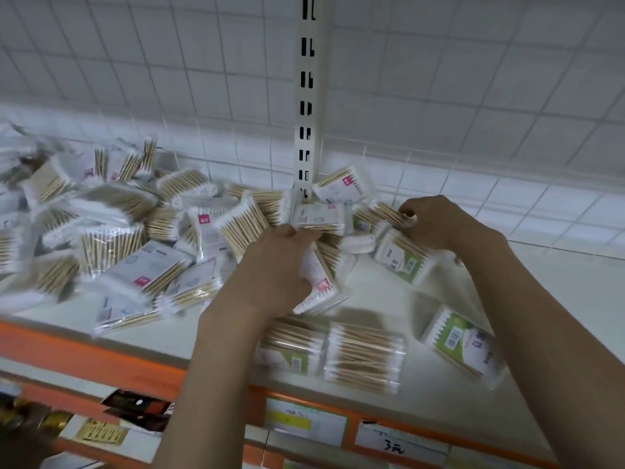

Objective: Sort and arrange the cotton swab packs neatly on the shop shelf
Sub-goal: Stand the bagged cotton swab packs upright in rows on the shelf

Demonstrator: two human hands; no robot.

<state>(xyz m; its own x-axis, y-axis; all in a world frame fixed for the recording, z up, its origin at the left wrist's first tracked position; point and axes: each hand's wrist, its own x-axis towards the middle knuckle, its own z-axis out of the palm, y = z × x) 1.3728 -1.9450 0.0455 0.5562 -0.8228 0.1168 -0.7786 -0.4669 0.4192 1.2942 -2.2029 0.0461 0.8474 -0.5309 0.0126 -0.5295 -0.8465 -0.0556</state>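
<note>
Sorting is under way: a clear pink-labelled swab pack (318, 218) is pinched by the left hand (274, 265), a green-labelled pack (406, 255) gripped by the right hand (429, 221); separation by label is judged next.

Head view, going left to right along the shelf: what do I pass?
Loose heap of pink-label packs → left hand gripping a pack → slotted upright post → right hand on the packs → green-label pack near the front edge.
</note>
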